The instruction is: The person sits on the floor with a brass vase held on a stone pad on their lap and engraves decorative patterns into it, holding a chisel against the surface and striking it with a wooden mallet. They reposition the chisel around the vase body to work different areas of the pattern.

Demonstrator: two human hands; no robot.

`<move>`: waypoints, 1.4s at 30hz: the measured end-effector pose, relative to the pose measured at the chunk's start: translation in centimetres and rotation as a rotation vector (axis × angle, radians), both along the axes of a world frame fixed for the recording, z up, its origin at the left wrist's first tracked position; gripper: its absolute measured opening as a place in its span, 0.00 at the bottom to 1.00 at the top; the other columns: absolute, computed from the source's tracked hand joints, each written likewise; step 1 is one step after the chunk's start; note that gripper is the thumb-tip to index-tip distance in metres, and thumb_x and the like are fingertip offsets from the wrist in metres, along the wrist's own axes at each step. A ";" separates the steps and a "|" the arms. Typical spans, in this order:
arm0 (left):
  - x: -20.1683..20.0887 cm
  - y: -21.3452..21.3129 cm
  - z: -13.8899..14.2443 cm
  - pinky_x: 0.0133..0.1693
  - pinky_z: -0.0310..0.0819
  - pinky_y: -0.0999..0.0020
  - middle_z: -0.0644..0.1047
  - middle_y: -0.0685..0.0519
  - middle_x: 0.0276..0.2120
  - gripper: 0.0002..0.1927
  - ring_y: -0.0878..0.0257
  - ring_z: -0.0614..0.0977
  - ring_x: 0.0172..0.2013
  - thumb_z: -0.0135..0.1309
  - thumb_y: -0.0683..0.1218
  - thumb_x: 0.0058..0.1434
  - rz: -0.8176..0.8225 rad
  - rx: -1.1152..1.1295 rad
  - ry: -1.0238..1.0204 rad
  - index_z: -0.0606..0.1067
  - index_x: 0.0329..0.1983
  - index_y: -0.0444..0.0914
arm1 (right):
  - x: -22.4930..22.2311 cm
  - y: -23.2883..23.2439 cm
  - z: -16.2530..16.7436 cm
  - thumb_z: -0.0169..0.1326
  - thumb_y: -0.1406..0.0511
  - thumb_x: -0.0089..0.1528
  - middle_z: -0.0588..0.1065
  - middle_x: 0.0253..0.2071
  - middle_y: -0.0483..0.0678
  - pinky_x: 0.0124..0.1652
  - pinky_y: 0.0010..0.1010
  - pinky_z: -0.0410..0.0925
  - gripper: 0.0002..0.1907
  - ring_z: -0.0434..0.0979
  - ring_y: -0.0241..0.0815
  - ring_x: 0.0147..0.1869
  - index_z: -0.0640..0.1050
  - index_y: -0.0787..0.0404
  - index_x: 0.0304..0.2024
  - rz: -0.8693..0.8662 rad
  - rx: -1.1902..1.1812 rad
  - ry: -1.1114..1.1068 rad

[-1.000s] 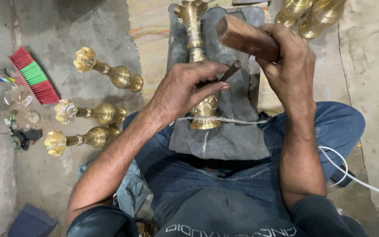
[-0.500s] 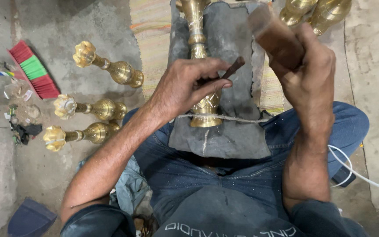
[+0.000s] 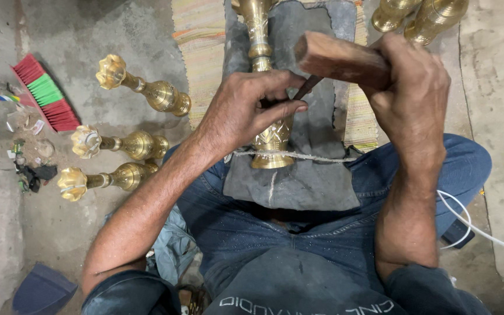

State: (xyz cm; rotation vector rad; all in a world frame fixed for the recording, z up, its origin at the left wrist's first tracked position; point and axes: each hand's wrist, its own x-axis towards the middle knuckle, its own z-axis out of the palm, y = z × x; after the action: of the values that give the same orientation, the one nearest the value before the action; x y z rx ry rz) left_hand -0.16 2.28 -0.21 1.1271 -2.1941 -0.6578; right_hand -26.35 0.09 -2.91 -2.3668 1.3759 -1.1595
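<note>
Across the lap, head view: one brass vase-like piece (image 3: 263,87) lies lengthwise on a grey cloth pad (image 3: 298,186) over the knees, base toward the body, neck pointing far, with a cord (image 3: 298,156) drawn over it near the base. Left hand (image 3: 246,111), fingers closed around one thin dark chisel (image 3: 307,87), tip set against the brass body. Right hand (image 3: 412,99), fingers wrapped tight on one wooden mallet (image 3: 336,57), its head raised just beside the chisel's upper end. Patterning shows on the lower part of the piece near the base; the upper stem looks plain, so by my reading the chasing is partly done with more surface left. Left on the concrete floor (image 3: 88,35): three brass stems with flower-shaped heads (image 3: 141,87), lying roughly parallel, well apart from the hands. Far right: two further brass pieces (image 3: 421,17), partly cut off. One red-and-green brush (image 3: 45,93) at far left; one white cable (image 3: 473,227) at near right.
</note>
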 end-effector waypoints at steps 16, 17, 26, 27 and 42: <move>0.1 0.0 -0.1 0.35 0.83 0.65 0.83 0.51 0.32 0.16 0.64 0.87 0.33 0.64 0.48 0.64 0.007 0.078 -0.016 0.79 0.52 0.38 | 0.0 -0.2 -0.8 0.66 0.69 0.72 0.81 0.41 0.52 0.44 0.36 0.76 0.12 0.85 0.42 0.49 0.75 0.66 0.50 0.037 0.252 -0.175; 0.1 -0.2 0.0 0.35 0.82 0.64 0.83 0.51 0.30 0.15 0.63 0.87 0.32 0.65 0.49 0.64 0.025 0.095 -0.054 0.80 0.51 0.38 | 0.0 -0.2 -0.7 0.68 0.70 0.68 0.81 0.41 0.53 0.43 0.38 0.76 0.13 0.85 0.45 0.47 0.75 0.66 0.48 0.013 0.116 -0.059; 0.3 -0.1 0.5 0.39 0.82 0.63 0.84 0.48 0.40 0.16 0.60 0.87 0.38 0.64 0.47 0.67 -0.055 -0.020 0.025 0.79 0.54 0.37 | 0.5 -0.1 0.0 0.62 0.77 0.65 0.80 0.43 0.59 0.46 0.41 0.72 0.09 0.83 0.54 0.49 0.75 0.71 0.46 0.049 0.038 -0.073; 0.3 -0.1 0.5 0.39 0.82 0.63 0.83 0.47 0.39 0.16 0.60 0.87 0.39 0.64 0.47 0.67 -0.058 -0.011 0.021 0.79 0.54 0.37 | 0.6 -0.1 0.0 0.58 0.79 0.65 0.80 0.46 0.60 0.46 0.41 0.73 0.10 0.84 0.55 0.51 0.75 0.72 0.48 0.097 0.028 -0.176; 0.6 -0.3 0.4 0.38 0.82 0.63 0.84 0.50 0.34 0.16 0.61 0.87 0.35 0.65 0.48 0.64 0.008 0.072 0.005 0.81 0.52 0.38 | 1.3 0.1 0.7 0.64 0.76 0.62 0.79 0.42 0.58 0.42 0.43 0.72 0.14 0.82 0.59 0.47 0.73 0.68 0.46 0.050 -0.063 -0.018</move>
State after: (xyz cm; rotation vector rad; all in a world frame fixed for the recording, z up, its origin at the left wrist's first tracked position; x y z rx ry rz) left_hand 0.39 1.96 0.15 1.1684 -2.1764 -0.7405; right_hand -25.02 0.18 -2.17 -2.4122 1.2851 -1.2249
